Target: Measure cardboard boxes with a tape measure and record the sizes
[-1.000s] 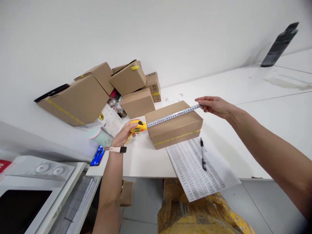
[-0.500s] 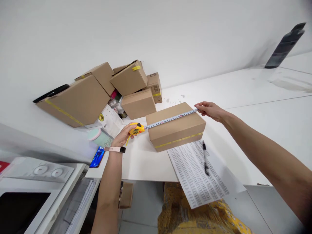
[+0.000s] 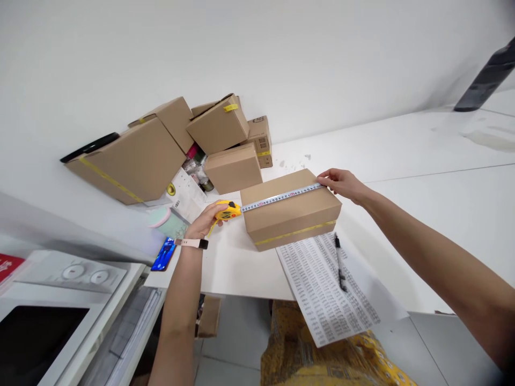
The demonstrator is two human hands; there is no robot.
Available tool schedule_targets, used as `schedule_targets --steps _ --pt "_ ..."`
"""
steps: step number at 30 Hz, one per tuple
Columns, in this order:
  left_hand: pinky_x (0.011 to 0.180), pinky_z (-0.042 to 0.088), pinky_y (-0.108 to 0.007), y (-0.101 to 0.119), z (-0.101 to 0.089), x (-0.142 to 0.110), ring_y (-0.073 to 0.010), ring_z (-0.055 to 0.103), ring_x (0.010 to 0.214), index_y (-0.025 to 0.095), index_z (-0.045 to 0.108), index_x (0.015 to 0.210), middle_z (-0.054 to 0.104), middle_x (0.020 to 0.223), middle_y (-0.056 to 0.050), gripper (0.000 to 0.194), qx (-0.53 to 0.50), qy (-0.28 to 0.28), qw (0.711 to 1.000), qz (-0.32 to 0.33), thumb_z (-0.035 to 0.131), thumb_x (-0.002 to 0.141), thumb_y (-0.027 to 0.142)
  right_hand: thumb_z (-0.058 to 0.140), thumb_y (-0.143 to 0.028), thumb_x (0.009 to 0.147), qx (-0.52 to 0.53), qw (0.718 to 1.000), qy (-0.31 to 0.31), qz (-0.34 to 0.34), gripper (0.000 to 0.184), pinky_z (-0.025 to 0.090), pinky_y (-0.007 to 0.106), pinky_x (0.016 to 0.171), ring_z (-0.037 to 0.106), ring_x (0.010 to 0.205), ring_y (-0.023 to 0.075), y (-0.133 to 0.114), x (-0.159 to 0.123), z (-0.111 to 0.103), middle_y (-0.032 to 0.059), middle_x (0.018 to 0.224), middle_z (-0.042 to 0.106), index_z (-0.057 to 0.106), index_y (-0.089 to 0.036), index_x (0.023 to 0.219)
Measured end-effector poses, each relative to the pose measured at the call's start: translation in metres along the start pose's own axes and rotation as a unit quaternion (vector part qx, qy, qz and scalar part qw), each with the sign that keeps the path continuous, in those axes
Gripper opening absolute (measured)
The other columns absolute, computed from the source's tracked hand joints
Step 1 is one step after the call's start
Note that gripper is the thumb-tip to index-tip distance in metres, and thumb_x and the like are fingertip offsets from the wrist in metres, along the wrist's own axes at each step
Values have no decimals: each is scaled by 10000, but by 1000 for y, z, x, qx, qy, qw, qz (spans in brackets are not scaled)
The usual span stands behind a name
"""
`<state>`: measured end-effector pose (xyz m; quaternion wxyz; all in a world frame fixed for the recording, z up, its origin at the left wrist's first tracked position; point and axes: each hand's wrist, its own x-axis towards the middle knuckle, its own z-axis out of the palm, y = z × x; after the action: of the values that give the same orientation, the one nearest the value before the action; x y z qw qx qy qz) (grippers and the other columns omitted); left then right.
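Observation:
In my left hand (image 3: 205, 221) is the yellow case of a tape measure (image 3: 228, 210), held beside the left end of a brown cardboard box (image 3: 289, 214). The silver blade (image 3: 277, 197) runs across the top of the box. My right hand (image 3: 340, 184) pinches the blade's free end over the box's right part. A yellow strip crosses the box's front side. Partly under the box lies a printed sheet (image 3: 322, 295) with rows of figures, and a black pen (image 3: 340, 262) rests on it.
Several cardboard boxes (image 3: 233, 169) are stacked against the wall at the back left. A phone (image 3: 163, 254) and a pale green cup (image 3: 169, 222) are near my left wrist. A microwave (image 3: 44, 321) stands lower left. At the far right is a dark bottle (image 3: 485, 80).
My right hand has shifted left and down with the tape's end, from beyond the box's right edge to over its top. My left hand still holds the case at the left end.

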<state>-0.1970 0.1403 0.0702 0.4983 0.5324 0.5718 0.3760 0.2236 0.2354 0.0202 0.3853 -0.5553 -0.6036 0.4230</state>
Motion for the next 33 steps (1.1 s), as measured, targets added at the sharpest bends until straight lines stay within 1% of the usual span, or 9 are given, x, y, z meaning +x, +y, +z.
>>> schedule_targets --steps 9,16,20,23,25,27,29,30,33 --pt "439 331 -220 -1 0 7 -174 605 652 117 741 1019 737 885 -112 506 7 -17 1000 -14 754 683 495 757 -515 800 15 999 3 30 354 423 266 572 519 682 124 -4 -7 4 53 839 640 664 -175 835" --pt "453 376 -221 2 6 5 -166 611 613 105 740 960 742 860 -110 492 7 -9 1000 -5 759 658 492 733 -450 838 7 999 7 40 284 438 249 551 535 672 119 -6 -8 5 49 837 657 671 -175 817" --pt "466 375 -216 18 18 -10 -152 604 604 102 738 959 741 866 -107 471 1 19 1000 20 750 669 473 730 -345 848 -16 999 9 47 187 416 243 510 520 627 114 -17 -12 -3 55 794 665 691 -167 806" --pt "492 390 -202 36 31 -36 -152 620 687 116 739 1037 740 948 -105 454 1 30 998 63 738 730 450 703 -348 869 -5 1000 20 20 191 386 268 476 516 603 135 -36 -20 -20 83 785 675 714 -174 789" --pt "529 429 -198 44 44 -59 -156 629 750 137 713 1156 733 998 -99 477 -4 27 996 90 737 768 413 683 -375 888 3 998 51 -23 222 383 291 480 484 576 140 -53 -24 -34 82 737 644 715 -187 774" --pt "583 489 -214 42 66 -84 -163 633 786 173 647 1285 721 1024 -91 559 -26 -1 996 82 758 769 357 667 -398 904 4 994 86 -72 249 398 304 503 436 553 131 -68 -25 -43 58 669 573 698 -198 758" --pt "590 547 -260 30 98 -106 -192 647 812 206 577 1360 691 1052 -99 636 -76 -104 992 18 763 767 343 640 -401 925 1 989 95 -110 261 410 302 526 404 545 119 -79 -22 -44 33 633 512 687 -198 768" --pt "588 570 -282 22 118 -116 -196 652 798 220 565 1355 670 1045 -95 666 -122 -156 980 -25 790 739 335 627 -387 933 -1 989 86 -120 255 410 296 534 401 549 115 -82 -19 -40 25 629 499 689 -193 780" --pt "554 588 -291 -4 182 -134 -194 666 771 226 539 1266 614 1034 -83 652 -270 -272 917 -115 835 692 324 610 -303 934 6 992 12 -125 219 413 280 573 448 591 114 -84 -3 -12 28 657 546 708 -172 789"
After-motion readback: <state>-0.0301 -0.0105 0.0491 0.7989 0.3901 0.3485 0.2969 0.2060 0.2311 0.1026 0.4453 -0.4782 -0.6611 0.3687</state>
